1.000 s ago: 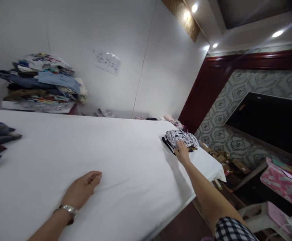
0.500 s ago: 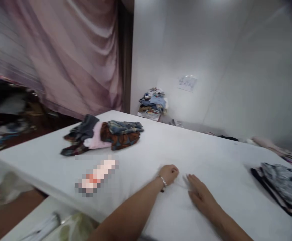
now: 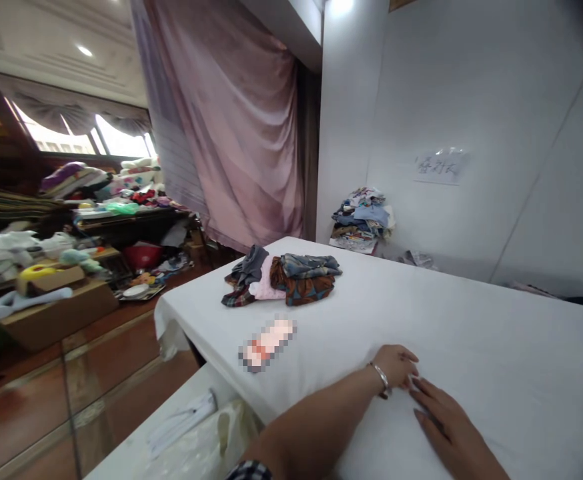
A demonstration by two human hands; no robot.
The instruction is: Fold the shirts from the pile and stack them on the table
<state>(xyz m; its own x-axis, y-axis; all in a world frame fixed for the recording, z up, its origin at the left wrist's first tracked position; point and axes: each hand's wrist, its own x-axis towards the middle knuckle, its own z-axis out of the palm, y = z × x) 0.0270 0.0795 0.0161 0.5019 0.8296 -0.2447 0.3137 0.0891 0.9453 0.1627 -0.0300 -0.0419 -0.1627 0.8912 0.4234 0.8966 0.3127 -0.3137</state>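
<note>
My left hand (image 3: 395, 365), with a silver bracelet at its wrist, rests low over the white tablecloth (image 3: 496, 353). Its fingers are slightly bent and apart, and I see nothing in them. Close beside it, my right hand (image 3: 446, 420) lies with fingers stretched over the cloth, holding nothing visible. The fingertips of both hands almost meet; whether they touch I cannot tell. Small creases in the cloth show around them. Farther left on the table lies a pixelated oblong object (image 3: 267, 345), its kind hidden.
Clothes (image 3: 284, 277) lie bunched at the table's far left. A tall clothing pile (image 3: 361, 215) stands behind, by the wall sign (image 3: 440, 167). A lower white surface at the near left holds a plastic bag (image 3: 209, 440). Cardboard boxes (image 3: 61, 303) and heaped goods fill the left.
The view has swung left and up, bringing the windows and cluttered shelves into sight. My hands have come closer together, and the left fingers have loosened from a more curled shape.
</note>
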